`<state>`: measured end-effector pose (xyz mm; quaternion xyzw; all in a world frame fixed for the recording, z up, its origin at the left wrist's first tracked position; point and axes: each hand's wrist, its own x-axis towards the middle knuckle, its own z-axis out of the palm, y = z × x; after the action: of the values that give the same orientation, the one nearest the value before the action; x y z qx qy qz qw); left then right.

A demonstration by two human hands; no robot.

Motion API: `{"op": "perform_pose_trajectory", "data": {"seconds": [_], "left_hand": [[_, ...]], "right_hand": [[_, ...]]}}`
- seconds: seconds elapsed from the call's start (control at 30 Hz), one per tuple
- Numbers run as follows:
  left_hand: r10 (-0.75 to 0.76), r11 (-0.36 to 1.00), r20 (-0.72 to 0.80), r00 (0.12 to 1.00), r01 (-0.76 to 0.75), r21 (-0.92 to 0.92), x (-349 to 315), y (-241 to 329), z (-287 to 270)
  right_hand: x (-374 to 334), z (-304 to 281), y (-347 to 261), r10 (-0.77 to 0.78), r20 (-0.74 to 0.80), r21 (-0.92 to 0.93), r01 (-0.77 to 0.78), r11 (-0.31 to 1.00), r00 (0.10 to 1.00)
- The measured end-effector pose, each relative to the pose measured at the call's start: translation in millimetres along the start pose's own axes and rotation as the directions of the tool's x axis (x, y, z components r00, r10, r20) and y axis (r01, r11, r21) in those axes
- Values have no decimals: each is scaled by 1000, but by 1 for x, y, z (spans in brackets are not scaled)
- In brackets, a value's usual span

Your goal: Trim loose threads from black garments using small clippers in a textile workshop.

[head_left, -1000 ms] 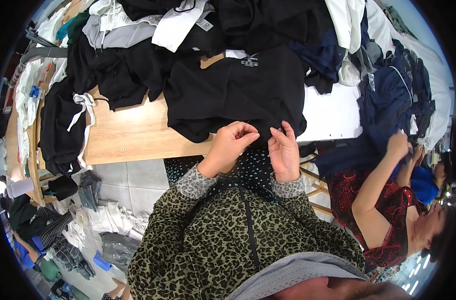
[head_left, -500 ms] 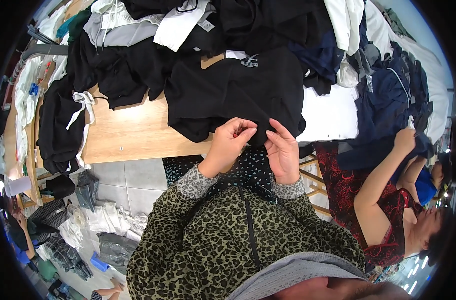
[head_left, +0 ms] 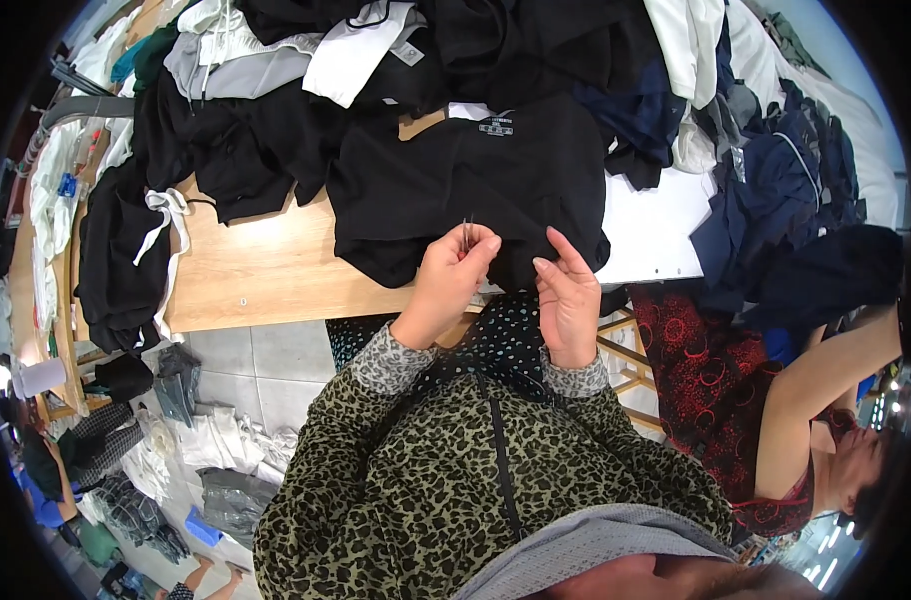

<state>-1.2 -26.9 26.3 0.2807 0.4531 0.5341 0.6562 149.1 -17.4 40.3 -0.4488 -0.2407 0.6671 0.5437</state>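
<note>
A black garment [head_left: 455,180] lies spread on the table before me, a printed size label at its far side. My left hand [head_left: 453,275] is closed around small thread snips [head_left: 467,236], whose two thin metal tips point away from me over the cloth. Most of the snips is hidden in the fingers. At the garment's near edge, my right hand [head_left: 567,300] pinches the cloth by the thumb, its index finger stretched out. The hands are a short way apart.
More black clothes [head_left: 245,150] and a white garment piece [head_left: 355,65] are heaped along the far side. Navy clothes [head_left: 765,220] pile up at the right, where a person [head_left: 790,430] in red and black sits. A black garment with white cord [head_left: 125,255] lies left on the wooden table [head_left: 245,280].
My left hand has drawn slightly left, away from my right hand, and the snips' tips now show more plainly. The person at the right has moved an arm outward with dark cloth.
</note>
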Motion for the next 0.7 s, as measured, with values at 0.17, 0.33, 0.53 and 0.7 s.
{"op": "perform_pose_trajectory", "data": {"seconds": [0.17,0.33,0.53,0.7], "left_hand": [[432,730,96,897,-411,546,0,-7,16],[196,942,10,981,-191,277,5,-6,9],[-82,996,-4,997,83,16,2,-10,-8],[121,973,-14,993,-116,198,-2,-22,-1]], "right_hand": [[1,-10,6,11,53,-1,-11,1000,999],[1,-1,-4,28,22,11,-28,1000,999],[9,-20,2,18,61,83,-23,996,998],[6,-14,1,-9,63,53,6,999,998]]}}
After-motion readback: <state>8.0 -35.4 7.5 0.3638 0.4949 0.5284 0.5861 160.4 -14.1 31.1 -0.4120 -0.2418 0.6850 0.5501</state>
